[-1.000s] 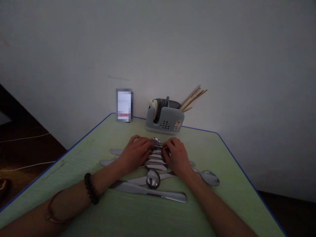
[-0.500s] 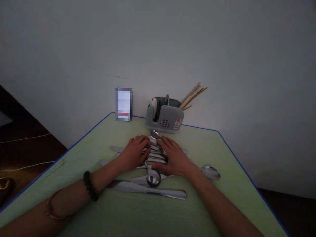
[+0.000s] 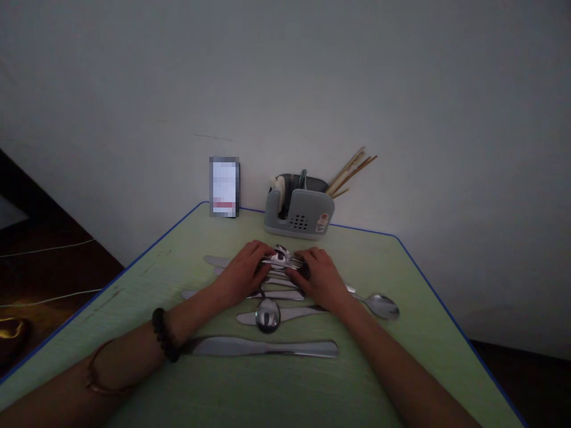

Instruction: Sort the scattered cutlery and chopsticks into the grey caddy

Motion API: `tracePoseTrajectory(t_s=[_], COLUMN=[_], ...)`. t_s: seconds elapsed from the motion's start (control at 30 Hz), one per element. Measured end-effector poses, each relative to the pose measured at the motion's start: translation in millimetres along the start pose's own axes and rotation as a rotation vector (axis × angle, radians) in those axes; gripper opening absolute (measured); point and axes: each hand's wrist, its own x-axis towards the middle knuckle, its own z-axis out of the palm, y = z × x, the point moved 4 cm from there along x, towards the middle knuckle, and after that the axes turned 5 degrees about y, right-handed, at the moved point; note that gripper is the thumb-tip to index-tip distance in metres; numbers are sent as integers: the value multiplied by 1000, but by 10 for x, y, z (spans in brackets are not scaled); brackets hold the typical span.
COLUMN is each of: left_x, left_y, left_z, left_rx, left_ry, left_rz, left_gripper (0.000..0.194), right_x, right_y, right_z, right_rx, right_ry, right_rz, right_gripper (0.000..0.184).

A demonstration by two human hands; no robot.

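My left hand (image 3: 244, 270) and my right hand (image 3: 319, 276) face each other over a heap of metal cutlery. Their curled fingers close on the ends of several shiny pieces of cutlery (image 3: 281, 260), spoon bowls among them; fingers hide the rest. Below them lie several table knives crosswise, one knife (image 3: 283, 295) just under my fingers. A round-bowled spoon (image 3: 268, 316) rests across another knife (image 3: 303, 311). Closest to me is a large knife (image 3: 267, 346), lying flat and touched by neither hand. Beyond my right wrist lies a larger spoon (image 3: 383, 306).
A grey holder (image 3: 303, 213) with chopsticks (image 3: 352, 172) and other utensils stands at the back against the wall. Left of it a phone (image 3: 225, 187) leans upright, its screen blurred. The green table (image 3: 223, 392) has a blue edge.
My hands have gone from lying spread over the heap to gripping pieces at its far side. The round-bowled spoon has shifted slightly left and away from me, and the knives lie more apart.
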Motion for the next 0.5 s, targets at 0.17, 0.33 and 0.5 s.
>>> tracePoseTrajectory(t_s=[0.17, 0.33, 0.5], left_x=[-22, -19, -10], left_y=[47, 71, 53], left_z=[-5, -4, 8], left_rx=[11, 33, 43], left_ry=[20, -32, -73], left_rz=[13, 34, 16], left_gripper=[35, 39, 38], right_x=[25, 27, 8], right_y=[5, 11, -8], right_z=[-39, -63, -81], right_rx=[-9, -21, 1], right_ry=[-50, -44, 35], right_rz=[38, 44, -22], right_gripper=[30, 29, 19])
